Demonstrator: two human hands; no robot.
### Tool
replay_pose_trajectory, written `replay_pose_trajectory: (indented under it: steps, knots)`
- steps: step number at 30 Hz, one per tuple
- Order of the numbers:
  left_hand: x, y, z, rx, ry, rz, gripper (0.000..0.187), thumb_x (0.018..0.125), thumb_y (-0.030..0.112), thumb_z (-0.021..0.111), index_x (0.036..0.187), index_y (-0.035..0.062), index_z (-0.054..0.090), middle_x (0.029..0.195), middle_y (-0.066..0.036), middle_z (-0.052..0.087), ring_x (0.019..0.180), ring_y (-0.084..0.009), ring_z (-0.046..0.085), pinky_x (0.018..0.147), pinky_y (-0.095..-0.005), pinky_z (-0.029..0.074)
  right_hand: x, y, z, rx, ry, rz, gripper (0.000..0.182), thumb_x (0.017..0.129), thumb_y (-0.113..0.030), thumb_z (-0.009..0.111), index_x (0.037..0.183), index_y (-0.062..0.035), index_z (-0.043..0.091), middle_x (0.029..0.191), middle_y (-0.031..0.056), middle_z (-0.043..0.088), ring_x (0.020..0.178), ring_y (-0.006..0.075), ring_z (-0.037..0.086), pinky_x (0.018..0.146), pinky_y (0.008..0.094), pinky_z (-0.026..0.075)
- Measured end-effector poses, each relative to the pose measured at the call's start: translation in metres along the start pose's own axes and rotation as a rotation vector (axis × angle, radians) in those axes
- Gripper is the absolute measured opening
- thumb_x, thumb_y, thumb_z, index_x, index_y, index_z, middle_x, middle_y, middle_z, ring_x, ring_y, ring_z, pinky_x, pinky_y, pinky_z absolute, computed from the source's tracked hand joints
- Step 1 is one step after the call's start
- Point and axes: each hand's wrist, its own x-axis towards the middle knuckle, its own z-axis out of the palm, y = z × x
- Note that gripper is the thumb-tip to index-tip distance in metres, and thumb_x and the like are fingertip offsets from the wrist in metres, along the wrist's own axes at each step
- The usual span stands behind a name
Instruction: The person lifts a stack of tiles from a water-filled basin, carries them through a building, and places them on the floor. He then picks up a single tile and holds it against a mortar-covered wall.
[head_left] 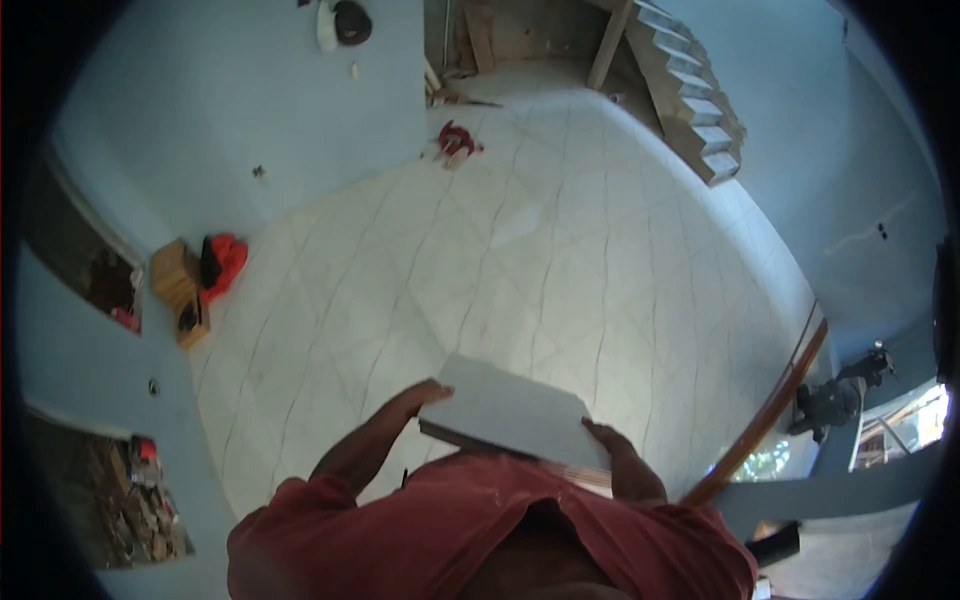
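Note:
A flat, light grey rectangular slab or stack of tiles [520,413] is held level in front of my red shirt, above the tiled floor. My left hand [430,393] grips its left end, with the thumb on the top face. At the right end, my right hand [605,437] holds the edge, its thumb near the upper right corner. The fingers of both hands are mostly hidden beneath the slab. A darker side shows along the slab's near edge.
Pale veined floor tiles [480,260] spread ahead. Cardboard boxes [176,272] and a red cloth [228,262] lie by the left wall. A red item [456,142] is on the floor farther off. Stairs [695,100] rise at the back right; a long wooden plank [765,420] leans right.

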Motion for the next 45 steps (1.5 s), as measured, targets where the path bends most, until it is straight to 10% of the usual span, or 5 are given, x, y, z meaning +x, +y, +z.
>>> replay_pose_trajectory:
  steps: [3,21,24,30,45]
  knots:
    - [0.174,0.006,-0.055,0.434,0.105,0.294,0.063,0.072,0.037,0.057,0.107,-0.0121,0.04,0.094,-0.021,0.053,0.079,-0.027,0.055,0.067,-0.0353,0.045,0.083,-0.071,-0.068,-0.219,0.096,-0.08,0.07,0.075,-0.059,0.037,0.114,-0.0014,0.044,0.112,0.0159,0.048,0.103,0.0267,0.046,0.086,0.037,0.034]
    - [0.472,0.559,-0.27,0.512,-0.139,0.267,0.056,0.079,0.048,0.038,0.102,-0.0009,0.052,0.105,-0.022,0.05,0.105,-0.0317,0.04,0.089,-0.0376,0.03,0.297,-0.526,-0.401,-0.031,0.075,0.151,0.068,0.078,-0.056,0.032,0.121,-0.0038,0.037,0.119,0.0156,0.042,0.107,0.0266,0.042,0.09,0.0371,0.031]
    - [0.545,0.637,-0.307,0.628,-0.021,0.302,0.076,0.072,0.041,0.056,0.116,-0.0137,0.027,0.106,-0.023,0.048,0.091,-0.0267,0.052,0.076,-0.0349,0.042,0.323,-0.624,-0.463,-0.041,0.1,0.112,0.065,0.078,-0.054,0.034,0.12,-0.0042,0.039,0.113,0.0148,0.047,0.099,0.0259,0.048,0.086,0.0371,0.034]
    - [0.651,0.787,-0.377,-0.041,-0.071,0.087,0.076,0.071,0.041,0.056,0.117,-0.0127,0.027,0.101,-0.022,0.051,0.084,-0.0265,0.056,0.07,-0.0352,0.045,0.465,-0.768,-0.583,-0.044,0.085,0.132,0.068,0.076,-0.057,0.036,0.119,-0.0045,0.04,0.11,0.0151,0.049,0.097,0.0265,0.049,0.083,0.0379,0.035]
    - [0.913,1.038,-0.636,0.004,0.09,0.165,0.078,0.072,0.048,0.052,0.115,-0.0122,0.03,0.104,-0.021,0.05,0.09,-0.0285,0.052,0.078,-0.0349,0.041,0.694,-1.21,-0.768,-0.29,0.03,0.031,0.066,0.077,-0.055,0.036,0.12,-0.0056,0.039,0.115,0.0143,0.046,0.103,0.0245,0.045,0.088,0.0346,0.032]
